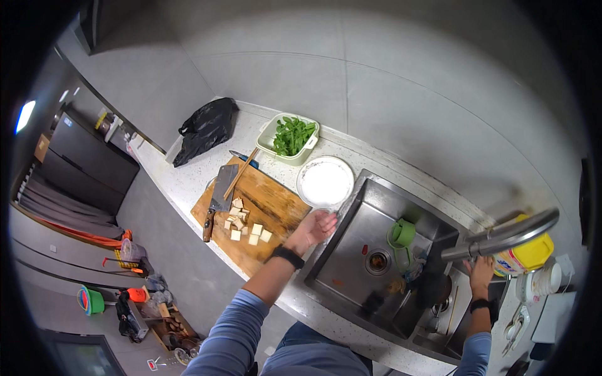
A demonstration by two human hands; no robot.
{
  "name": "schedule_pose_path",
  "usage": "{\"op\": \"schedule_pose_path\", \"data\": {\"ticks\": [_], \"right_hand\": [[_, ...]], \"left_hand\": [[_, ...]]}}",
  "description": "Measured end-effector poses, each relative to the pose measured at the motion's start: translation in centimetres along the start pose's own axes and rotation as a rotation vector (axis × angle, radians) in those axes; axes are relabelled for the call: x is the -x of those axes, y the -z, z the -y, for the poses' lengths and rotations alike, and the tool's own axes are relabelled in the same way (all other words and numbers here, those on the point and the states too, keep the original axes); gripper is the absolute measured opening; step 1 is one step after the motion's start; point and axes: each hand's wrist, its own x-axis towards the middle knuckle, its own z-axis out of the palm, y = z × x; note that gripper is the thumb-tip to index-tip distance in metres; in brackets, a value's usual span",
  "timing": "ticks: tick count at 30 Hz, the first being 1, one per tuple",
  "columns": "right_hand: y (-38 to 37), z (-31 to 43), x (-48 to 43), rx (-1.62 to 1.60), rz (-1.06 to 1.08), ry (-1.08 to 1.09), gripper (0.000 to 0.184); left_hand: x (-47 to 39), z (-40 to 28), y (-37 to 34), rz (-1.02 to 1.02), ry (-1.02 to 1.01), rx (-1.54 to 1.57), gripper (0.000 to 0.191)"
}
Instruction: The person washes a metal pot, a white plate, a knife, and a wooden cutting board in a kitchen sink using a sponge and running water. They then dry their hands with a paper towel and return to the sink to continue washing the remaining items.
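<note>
My left hand (pixel 319 227) hovers palm up by the sink's left rim, between the wooden cutting board (pixel 277 202) and the stainless steel sink (pixel 345 244). Its fingers are slightly curled, and nothing is in it. At the far right, my right hand (pixel 482 274) is under the metal faucet (pixel 508 235), by its base. Its fingertips are partly hidden, so I cannot tell whether it grips anything. Pale cubes (pixel 254 234), perhaps tofu, lie on the board with a cleaver (pixel 223 188) and wooden chopsticks (pixel 241 174). A white plate (pixel 325 182) stands behind my left hand.
A light green basin (pixel 265 138) holds leafy greens (pixel 292 136). A black plastic bag (pixel 207 129) lies at the counter's left end. In the sink are a green strainer-like item (pixel 402 234) and food scraps around the drain (pixel 377 261). A yellow bottle (pixel 531 251) stands behind the faucet.
</note>
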Motion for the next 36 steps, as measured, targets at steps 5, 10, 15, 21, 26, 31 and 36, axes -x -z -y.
{"op": "schedule_pose_path", "data": {"ticks": [5, 10, 15, 21, 26, 31, 36], "right_hand": [[-6.3, -6.1, 0.9, -0.159, 0.173, -0.085, 0.038], [-11.7, -9.4, 1.1, -0.206, 0.184, -0.158, 0.034], [-9.0, -7.7, 1.2, -0.293, 0.280, -0.200, 0.039], [-4.7, -4.1, 1.5, -0.163, 0.118, -0.126, 0.047], [-3.7, -3.1, 1.3, -0.065, 0.134, -0.197, 0.058], [-3.8, -3.1, 1.5, -0.260, 0.028, -0.150, 0.062], [-4.0, -2.5, 1.8, -0.342, 0.105, -0.283, 0.061]], "left_hand": [[1.5, -3.1, -1.4, 0.042, 0.262, 0.144, 0.025], [1.5, -11.1, -1.7, 0.034, -0.095, 0.253, 0.016], [-0.3, -16.0, -1.2, -0.155, -0.187, 0.255, 0.036], [-4.3, -16.4, -2.1, -0.064, -0.185, 0.182, 0.042], [-7.9, -16.6, -1.8, -0.060, -0.251, 0.280, 0.032], [-9.3, -17.7, -1.1, -0.137, -0.400, 0.341, 0.016], [-5.1, -20.5, 1.0, -0.315, -0.410, 0.268, 0.016]]}}
